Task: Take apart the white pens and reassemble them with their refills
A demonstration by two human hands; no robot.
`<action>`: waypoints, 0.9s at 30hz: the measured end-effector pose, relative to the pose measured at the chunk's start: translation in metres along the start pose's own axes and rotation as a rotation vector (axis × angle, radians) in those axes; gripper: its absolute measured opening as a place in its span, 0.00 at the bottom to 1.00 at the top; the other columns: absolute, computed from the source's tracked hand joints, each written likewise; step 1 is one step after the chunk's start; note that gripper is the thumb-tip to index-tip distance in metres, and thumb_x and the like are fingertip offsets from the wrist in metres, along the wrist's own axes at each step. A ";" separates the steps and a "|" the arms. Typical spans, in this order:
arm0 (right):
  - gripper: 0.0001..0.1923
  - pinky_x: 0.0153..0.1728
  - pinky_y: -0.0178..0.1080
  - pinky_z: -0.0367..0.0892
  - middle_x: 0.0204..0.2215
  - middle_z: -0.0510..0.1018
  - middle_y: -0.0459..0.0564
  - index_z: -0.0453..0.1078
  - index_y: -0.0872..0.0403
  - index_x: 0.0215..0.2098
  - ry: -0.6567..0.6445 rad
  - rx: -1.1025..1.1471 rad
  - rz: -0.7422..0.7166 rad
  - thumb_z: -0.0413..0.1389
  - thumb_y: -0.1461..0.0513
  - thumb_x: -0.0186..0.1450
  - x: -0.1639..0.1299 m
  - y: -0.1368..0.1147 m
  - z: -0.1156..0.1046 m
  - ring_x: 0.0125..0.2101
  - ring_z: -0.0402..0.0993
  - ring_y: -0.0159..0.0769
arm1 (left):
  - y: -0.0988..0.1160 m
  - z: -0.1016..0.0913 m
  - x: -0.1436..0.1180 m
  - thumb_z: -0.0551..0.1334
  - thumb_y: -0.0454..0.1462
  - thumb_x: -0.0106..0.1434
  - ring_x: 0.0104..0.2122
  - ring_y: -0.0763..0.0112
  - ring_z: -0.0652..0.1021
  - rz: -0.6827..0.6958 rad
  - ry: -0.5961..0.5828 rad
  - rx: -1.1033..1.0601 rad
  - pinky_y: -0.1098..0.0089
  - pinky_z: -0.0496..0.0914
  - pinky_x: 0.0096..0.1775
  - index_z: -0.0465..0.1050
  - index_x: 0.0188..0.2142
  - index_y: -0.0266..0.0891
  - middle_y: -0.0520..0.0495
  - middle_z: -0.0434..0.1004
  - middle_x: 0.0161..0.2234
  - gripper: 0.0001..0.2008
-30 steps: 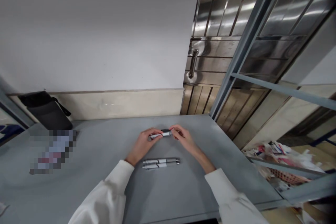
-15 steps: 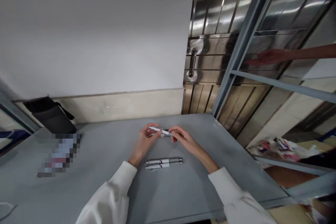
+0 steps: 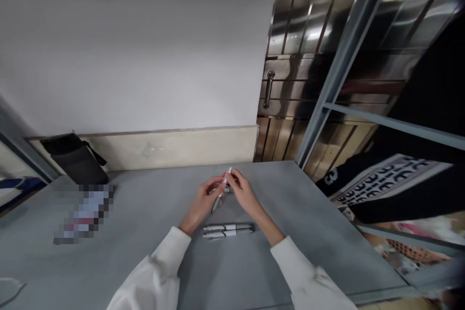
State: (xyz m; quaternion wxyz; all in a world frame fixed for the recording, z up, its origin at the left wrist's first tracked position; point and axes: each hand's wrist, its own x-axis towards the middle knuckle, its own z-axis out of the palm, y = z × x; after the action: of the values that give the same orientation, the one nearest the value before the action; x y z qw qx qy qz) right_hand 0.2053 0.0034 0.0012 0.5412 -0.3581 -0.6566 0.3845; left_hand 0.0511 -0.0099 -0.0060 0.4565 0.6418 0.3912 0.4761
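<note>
Both of my hands are around a slim white and grey pen [image 3: 217, 202], tilted with its white end up and away from me. My left hand [image 3: 202, 198] pinches the pen's middle between thumb and fingers. The fingers of my right hand [image 3: 242, 193] close on its upper, white part. Small silvery pieces [image 3: 227, 188] show just behind the fingers, too covered to make out. Nearer to me, silver and white pens [image 3: 228, 230] lie side by side on the grey table [image 3: 145, 232].
A dark bottle with a strap [image 3: 78, 160] stands at the back left, beside a blurred-out flat item [image 3: 85, 215]. A white cord [image 3: 12, 283] lies front left. A metal frame post [image 3: 327, 92] rises at the right corner; beyond it is a person in dark clothing [image 3: 392, 184].
The pen has swung from lying nearly level to a steep slant, and my right hand has moved left, closer to my left hand. A person has come into view at the right.
</note>
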 end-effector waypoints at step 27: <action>0.13 0.21 0.31 0.58 0.19 0.48 0.39 0.58 0.52 0.23 0.233 1.157 0.147 0.49 0.63 0.67 0.000 -0.017 -0.034 0.19 0.49 0.29 | -0.005 -0.007 -0.004 0.47 0.50 0.71 0.31 0.68 0.72 0.056 0.069 0.212 0.71 0.66 0.35 0.74 0.43 0.38 0.46 0.77 0.32 0.22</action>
State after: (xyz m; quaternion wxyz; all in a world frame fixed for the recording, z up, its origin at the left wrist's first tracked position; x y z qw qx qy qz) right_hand 0.2380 0.0001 0.0204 0.6890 -0.0893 -0.2501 0.6743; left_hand 0.0428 -0.0105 -0.0109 0.3587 0.6803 0.4368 0.4666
